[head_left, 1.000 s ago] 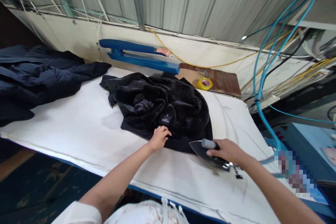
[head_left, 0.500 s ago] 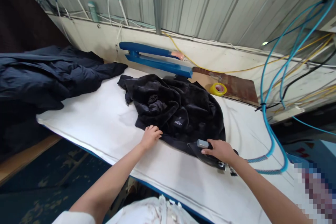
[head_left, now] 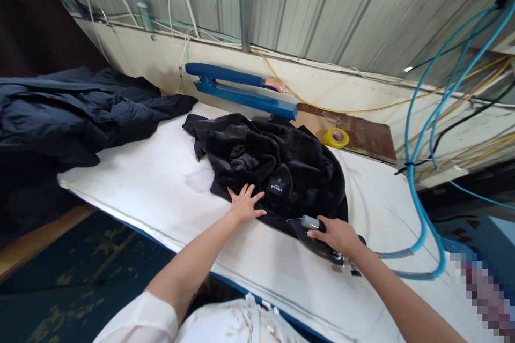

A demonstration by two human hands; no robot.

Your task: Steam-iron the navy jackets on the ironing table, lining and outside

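A black plush-lined jacket [head_left: 306,166] lies bunched on the white padded table [head_left: 148,187], its GUESS label facing up. My left hand [head_left: 244,204] rests on the jacket's near edge, fingers spread flat over the fabric. My right hand [head_left: 338,233] is wrapped round the handle of a steam iron [head_left: 311,238]. The iron's pointed tip sits on the jacket's near hem at the right, while its rear lies over the white cover. Part of the handle is hidden under my fingers.
Dark navy garments [head_left: 76,118] are heaped at the left. Along the back stand a blue sleeve board [head_left: 241,88] and a yellow tape roll [head_left: 336,138] near a brown board [head_left: 368,136]. Blue hoses [head_left: 422,198] hang at the right, running to the iron.
My left hand has shifted right along the jacket's near edge, and its fingers have gone from curled to spread flat. My right hand and the iron stay in nearly the same place.
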